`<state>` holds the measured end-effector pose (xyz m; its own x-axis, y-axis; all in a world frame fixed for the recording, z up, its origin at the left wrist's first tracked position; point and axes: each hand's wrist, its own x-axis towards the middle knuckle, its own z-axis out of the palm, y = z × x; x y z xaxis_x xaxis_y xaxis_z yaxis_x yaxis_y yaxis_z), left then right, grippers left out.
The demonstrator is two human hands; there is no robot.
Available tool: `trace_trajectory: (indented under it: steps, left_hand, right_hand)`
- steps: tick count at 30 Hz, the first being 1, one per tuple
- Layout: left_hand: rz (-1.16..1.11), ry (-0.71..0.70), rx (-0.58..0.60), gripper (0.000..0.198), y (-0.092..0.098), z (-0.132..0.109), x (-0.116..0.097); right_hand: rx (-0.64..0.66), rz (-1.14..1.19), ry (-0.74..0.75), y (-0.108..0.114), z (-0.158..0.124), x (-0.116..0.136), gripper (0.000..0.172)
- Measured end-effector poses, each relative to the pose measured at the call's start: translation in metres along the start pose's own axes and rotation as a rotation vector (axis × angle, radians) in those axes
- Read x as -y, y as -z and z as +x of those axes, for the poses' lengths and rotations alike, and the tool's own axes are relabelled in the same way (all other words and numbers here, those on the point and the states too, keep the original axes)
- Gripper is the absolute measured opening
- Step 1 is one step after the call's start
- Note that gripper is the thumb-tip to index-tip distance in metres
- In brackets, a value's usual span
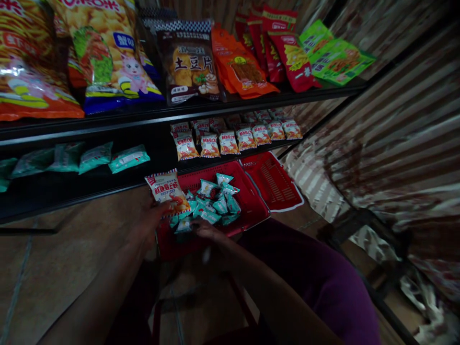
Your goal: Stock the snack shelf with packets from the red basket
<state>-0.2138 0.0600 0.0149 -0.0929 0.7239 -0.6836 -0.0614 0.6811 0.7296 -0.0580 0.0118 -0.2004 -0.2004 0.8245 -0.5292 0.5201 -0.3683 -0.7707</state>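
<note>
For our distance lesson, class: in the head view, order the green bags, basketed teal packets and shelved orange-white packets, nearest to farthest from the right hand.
1. Teal packets, in the red basket, by the right hand.
2. Orange-white packets, on the lower shelf, beyond the basket.
3. Green bags, upper shelf's right end.

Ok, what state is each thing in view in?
Left hand, gripping held packet
Held packet, seemingly sealed
Red basket, partly filled
Basket's teal packets, piled
Right hand, at basket's teal packets, grip unclear
Teal shelf packets, lined up
Small orange shelf packets, in rows
Brown bag, upright
</note>
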Motion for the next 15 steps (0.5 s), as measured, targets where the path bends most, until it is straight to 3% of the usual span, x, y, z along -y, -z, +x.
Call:
trace_trajectory:
  steps: [9, 15]
  left_hand:
    - [-0.038, -0.094, -0.069, 0.014, 0.024, 0.009, -0.008]
    - [-0.029, -0.093, -0.049, 0.019, 0.019, 0.014, 0.006]
  right_hand:
    - [-0.066, 0.018, -0.141, 0.047, -0.006, 0.016, 0.018]
    - [-0.117, 0.113, -0.116, 0.091, -0.008, 0.061, 0.019]
